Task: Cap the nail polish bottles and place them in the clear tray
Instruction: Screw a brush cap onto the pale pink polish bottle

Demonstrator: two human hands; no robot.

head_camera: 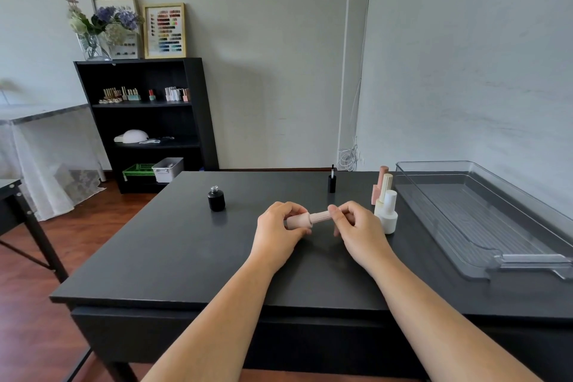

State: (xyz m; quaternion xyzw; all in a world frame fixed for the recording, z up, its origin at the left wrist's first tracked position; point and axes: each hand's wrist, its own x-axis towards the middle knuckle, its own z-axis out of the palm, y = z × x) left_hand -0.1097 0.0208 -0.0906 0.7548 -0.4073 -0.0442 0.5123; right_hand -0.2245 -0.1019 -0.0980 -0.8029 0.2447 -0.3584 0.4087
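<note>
A pale pink nail polish bottle lies sideways in the air above the black table. My left hand grips its body, and my right hand pinches its ribbed pink cap, which sits on the bottle's neck. An uncapped black bottle stands at the left. Its black cap stands upside down with the brush pointing up, farther back. Three capped bottles stand to the right: a white one, a cream one and a pink one. The clear tray at the far right holds nothing.
A black shelf with polish bottles and bins stands against the back wall, with a vase of flowers and frames on top. A cloth-covered table stands at the left. Wooden floor shows beyond the table's left edge.
</note>
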